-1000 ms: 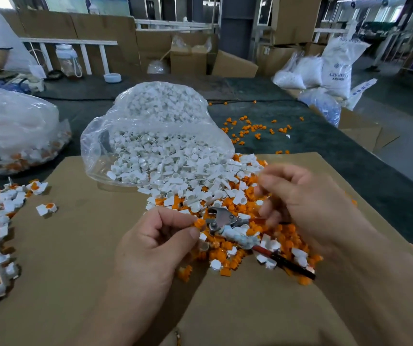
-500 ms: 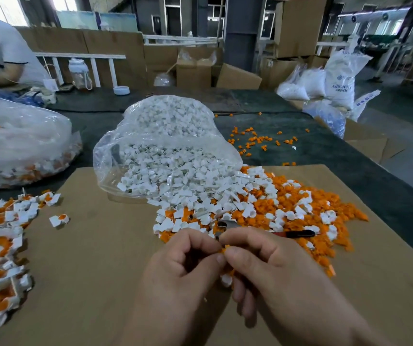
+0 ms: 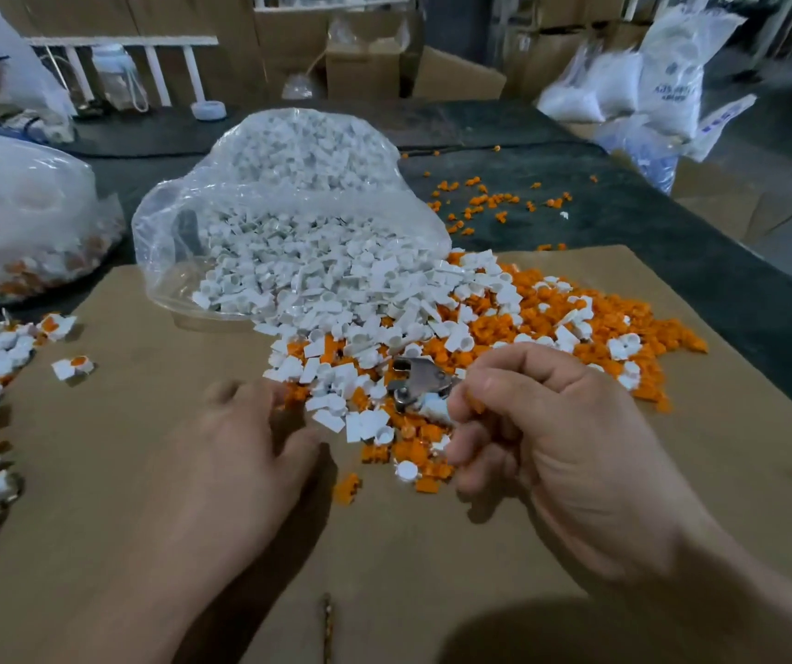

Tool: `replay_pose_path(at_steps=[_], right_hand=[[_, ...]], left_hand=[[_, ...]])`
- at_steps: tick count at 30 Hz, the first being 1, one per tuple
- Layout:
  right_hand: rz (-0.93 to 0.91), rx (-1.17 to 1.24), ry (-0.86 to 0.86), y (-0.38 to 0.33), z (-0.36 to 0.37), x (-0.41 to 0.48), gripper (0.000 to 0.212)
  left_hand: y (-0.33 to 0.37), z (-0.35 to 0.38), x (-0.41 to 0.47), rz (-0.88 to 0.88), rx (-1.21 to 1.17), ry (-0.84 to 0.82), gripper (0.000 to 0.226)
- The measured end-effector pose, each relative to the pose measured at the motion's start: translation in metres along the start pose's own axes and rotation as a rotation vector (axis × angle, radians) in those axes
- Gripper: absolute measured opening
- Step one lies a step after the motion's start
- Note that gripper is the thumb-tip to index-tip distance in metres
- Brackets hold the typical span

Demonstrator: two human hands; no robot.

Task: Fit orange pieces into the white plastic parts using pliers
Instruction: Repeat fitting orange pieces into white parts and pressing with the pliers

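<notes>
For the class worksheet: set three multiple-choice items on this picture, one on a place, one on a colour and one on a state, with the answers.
1. The white parts spill from: A. a box; B. a clear bag; C. a tray.
2. The loose pieces on the dark table beyond the cardboard are mostly: A. orange; B. blue; C. black.
3. The right hand: A. lies flat and empty; B. is out of view; C. grips the pliers.

Answers: 1 B, the bag's open mouth lies on the cardboard with parts pouring out. 2 A, orange bits dot the table. 3 C, its fingers are curled and the metal head sticks out of them.
</notes>
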State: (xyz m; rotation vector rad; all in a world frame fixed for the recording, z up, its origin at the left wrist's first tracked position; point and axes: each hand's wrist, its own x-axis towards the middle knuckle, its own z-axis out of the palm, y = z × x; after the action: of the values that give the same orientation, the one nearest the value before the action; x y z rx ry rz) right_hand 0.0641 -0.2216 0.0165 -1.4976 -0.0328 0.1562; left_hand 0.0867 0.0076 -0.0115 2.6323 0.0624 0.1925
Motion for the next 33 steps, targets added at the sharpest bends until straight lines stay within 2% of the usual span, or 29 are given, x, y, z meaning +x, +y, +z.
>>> replay_pose_path(at_steps=[3, 6, 9, 13, 16, 19, 21, 23, 29, 33], right_hand=[[-0.014, -0.214, -0.016, 0.002, 0.005, -0.005, 0.02], [0.01, -0.52, -0.072, 0.006, 0.017, -0.012, 0.009], [-0.082, -0.805, -0.127, 0.008, 0.025, -0.016, 0.01], [-0.031, -0.728, -0.091, 0.005, 0.023, -0.014, 0.012], [-0.112, -0.756, -0.088, 0.006, 0.024, -0.014, 0.011], [-0.32, -0.958, -0.266, 0.006, 0.035, -0.016, 0.007], [-0.467, -1.068, -0.429, 0.007, 0.044, -0.013, 0.009], [-0.543, -1.152, -0.497, 0.013, 0.048, -0.01, 0.016], [-0.552, -1.233, -0.395, 0.016, 0.044, -0.008, 0.019], [-0.524, -1.191, -0.344, 0.015, 0.044, -0.01, 0.017]], left_hand=[[-0.002, -0.007, -0.001, 0.049, -0.021, -0.068, 0.015], [-0.001, -0.009, -0.003, 0.093, 0.025, -0.17, 0.032], [0.003, -0.008, -0.006, 0.14, 0.043, -0.216, 0.038], [0.003, -0.005, -0.008, 0.164, 0.039, -0.246, 0.039], [0.001, 0.004, -0.004, 0.121, -0.074, -0.093, 0.034], [0.002, 0.015, 0.002, 0.14, -0.044, -0.006, 0.031], [0.003, 0.02, 0.005, 0.169, -0.008, -0.025, 0.031], [0.003, 0.021, 0.006, 0.175, 0.008, -0.056, 0.027], [0.002, 0.018, 0.005, 0.225, -0.045, -0.005, 0.008], [-0.001, 0.017, 0.006, 0.185, -0.143, 0.063, 0.012]])
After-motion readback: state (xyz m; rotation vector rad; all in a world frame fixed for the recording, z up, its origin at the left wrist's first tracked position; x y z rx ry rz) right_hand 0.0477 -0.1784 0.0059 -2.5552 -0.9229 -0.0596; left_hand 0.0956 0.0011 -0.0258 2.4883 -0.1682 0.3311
